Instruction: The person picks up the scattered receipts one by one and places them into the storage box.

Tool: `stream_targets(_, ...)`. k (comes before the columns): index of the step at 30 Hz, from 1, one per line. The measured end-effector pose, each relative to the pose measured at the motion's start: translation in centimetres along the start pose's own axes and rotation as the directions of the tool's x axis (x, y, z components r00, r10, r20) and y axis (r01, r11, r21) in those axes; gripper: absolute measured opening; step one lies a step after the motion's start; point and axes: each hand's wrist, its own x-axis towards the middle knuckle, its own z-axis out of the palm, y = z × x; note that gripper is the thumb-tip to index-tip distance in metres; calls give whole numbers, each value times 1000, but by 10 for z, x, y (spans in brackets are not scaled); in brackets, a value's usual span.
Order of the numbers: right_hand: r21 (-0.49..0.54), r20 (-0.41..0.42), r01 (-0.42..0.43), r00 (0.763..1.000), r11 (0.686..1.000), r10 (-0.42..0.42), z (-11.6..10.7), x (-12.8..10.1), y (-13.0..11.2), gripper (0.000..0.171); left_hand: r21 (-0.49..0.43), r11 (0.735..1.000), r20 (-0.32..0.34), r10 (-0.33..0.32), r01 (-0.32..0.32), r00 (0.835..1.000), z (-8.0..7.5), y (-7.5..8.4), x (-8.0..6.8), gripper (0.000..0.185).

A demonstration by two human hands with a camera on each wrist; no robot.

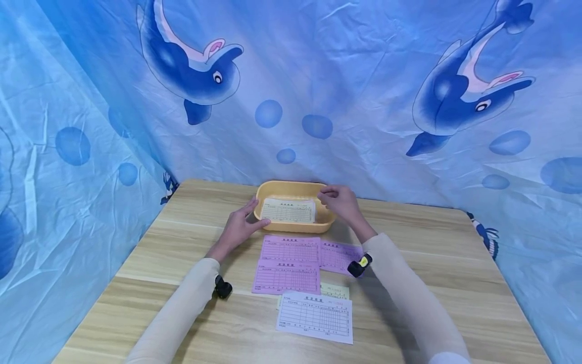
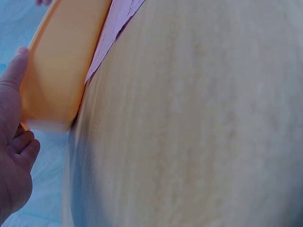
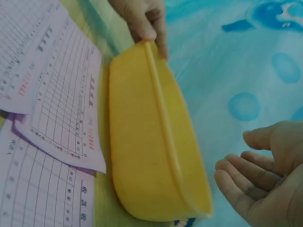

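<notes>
Head view: a wooden table (image 1: 409, 242) stands before a blue dolphin-print cloth backdrop (image 1: 318, 76). Going left to right, the left hand (image 1: 238, 227) rests against the left end of a yellow plastic tray (image 1: 291, 189), thumb on the rim and fingers fairly straight. The tray sits at the far middle of the table and holds a cream-coloured printed form (image 1: 288, 211) lying flat inside it; nothing else shows in the tray. At the tray's right end the right hand (image 1: 338, 199) hovers over the rim with fingers loosely curled, holding nothing; whether it touches the rim cannot be told. The two hands are apart, one at each end of the tray.

Just in front of the tray lie three pink forms (image 1: 291, 250), overlapping slightly. Nearer the person, a white form (image 1: 315, 317) lies partly over a pale yellow slip (image 1: 335, 290).

Left wrist view shows the thumb pressed on the tray's outer wall. Right wrist view shows an open palm beside the tray.
</notes>
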Motion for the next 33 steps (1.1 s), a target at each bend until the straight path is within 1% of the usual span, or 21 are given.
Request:
stream_targets(6, -96, -33, 68, 997, 993, -71, -18, -29, -3, 35, -6, 1000, 8, -11, 11, 1000, 0, 1, 1, 102)
stream_targets(14, -89, -10, 135, 991, 987, -136, -34, -75, 8, 34, -12, 1000, 8, -16, 16, 1000, 0, 1, 2, 103)
stream_targets(20, -101, -7, 132, 991, 986, -134, -39, -109, 27, 35, -17, 1000, 8, -12, 12, 1000, 1, 0, 3, 101)
stream_targets(26, -117, -1, 126, 992, 985, -127, -35, -136, 46, 31, -16, 1000, 7, -18, 18, 1000, 3, 1, 4, 101)
stream_targets(33, -49, 24, 97, 995, 994, -96, -26, -161, 63, 33, -20, 999, 5, -25, 26, 1000, 3, 1, 5, 102)
